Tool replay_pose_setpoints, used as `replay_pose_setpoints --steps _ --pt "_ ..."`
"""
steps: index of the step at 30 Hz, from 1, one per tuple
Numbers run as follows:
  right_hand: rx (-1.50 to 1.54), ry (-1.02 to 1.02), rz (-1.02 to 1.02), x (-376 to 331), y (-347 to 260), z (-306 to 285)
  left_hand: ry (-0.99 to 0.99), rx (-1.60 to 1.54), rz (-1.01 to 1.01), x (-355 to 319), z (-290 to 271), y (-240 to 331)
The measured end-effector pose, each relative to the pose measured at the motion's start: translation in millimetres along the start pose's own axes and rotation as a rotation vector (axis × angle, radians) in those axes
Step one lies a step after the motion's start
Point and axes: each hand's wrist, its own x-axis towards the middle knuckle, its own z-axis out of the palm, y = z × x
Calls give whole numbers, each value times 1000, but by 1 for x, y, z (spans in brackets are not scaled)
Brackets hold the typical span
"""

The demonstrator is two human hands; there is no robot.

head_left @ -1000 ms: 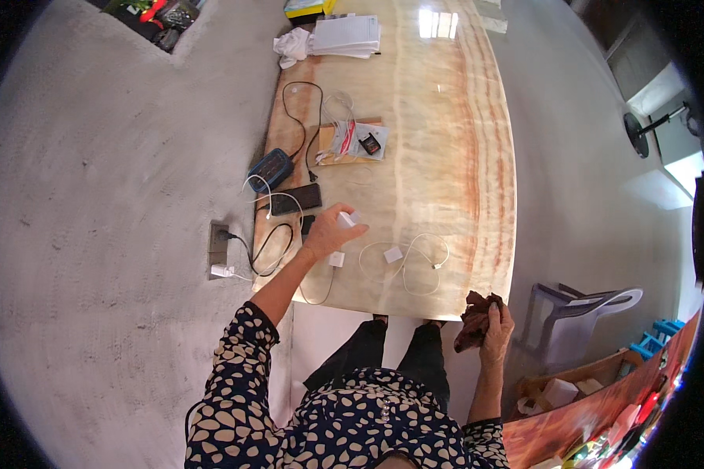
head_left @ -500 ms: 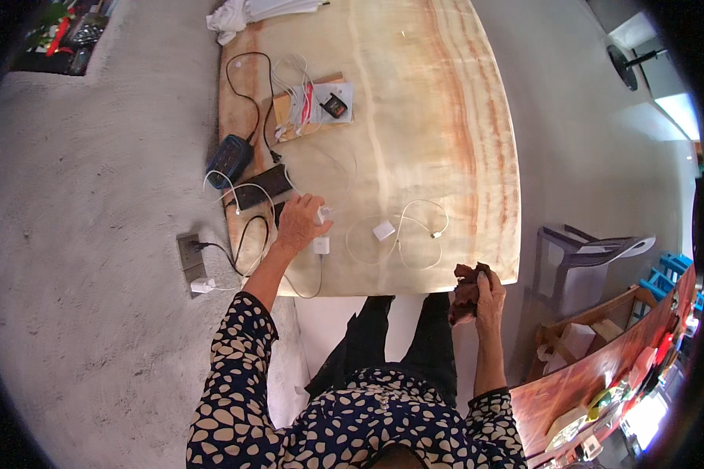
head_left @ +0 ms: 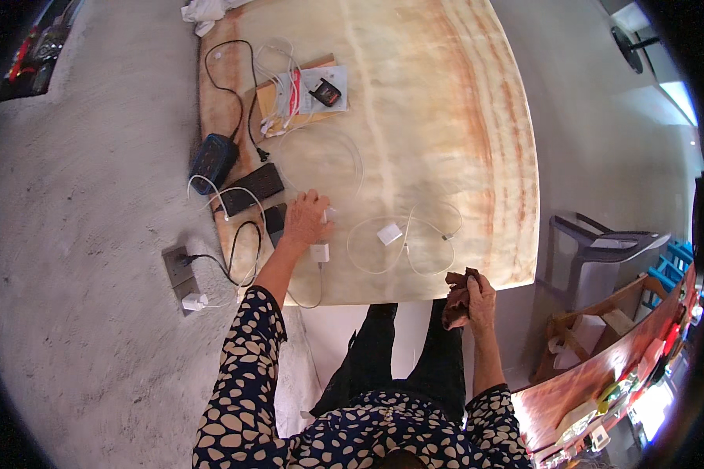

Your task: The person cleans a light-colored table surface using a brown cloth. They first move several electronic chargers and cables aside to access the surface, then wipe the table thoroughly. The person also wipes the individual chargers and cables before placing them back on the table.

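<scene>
Over the near left part of the table (head_left: 414, 141), the left hand (head_left: 307, 219) lies palm down, its forearm slanting up and rightward out of a dark sleeve (head_left: 238, 367) with cream pebble-shaped spots. Its fingers are bent and close together, and a small white piece (head_left: 328, 213) shows at the thumb side; most of it is covered, so I cannot tell whether the hand grips it or only touches it. The right hand (head_left: 482, 303) is at the near edge, toward the right corner, its forearm rising steeply and leaning a little left. Thumb and fingers close on a crumpled brown cloth (head_left: 457, 303), soft and ragged in its folds, which hangs to the left of the hand. Just below the left hand sits a white charger block (head_left: 319, 252), boxy and smooth, with a thin cable running toward the edge. Between the hands, a second white block (head_left: 389, 234), squarish, lies among loose loops of slender white cable (head_left: 419, 274). Left of the left hand are a flat dark slab (head_left: 275, 223) and, beyond it, a black rectangular phone (head_left: 252, 190). The tabletop is glossy, cream with wavy rust-coloured bands like polished stone, and the wall (head_left: 94, 234) beside it is rough grey plaster.
</scene>
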Motion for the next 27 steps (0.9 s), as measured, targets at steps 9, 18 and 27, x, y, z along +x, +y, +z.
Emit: replay_pose_setpoints --steps 9,18,27 --pt "-57 132 27 10 35 -24 -91 46 2 30 7 -16" --pt "-104 161 10 12 40 -37 -72 84 30 33 4 -19" --pt "-50 157 29 11 41 -46 308 -53 -5 24 0 30"
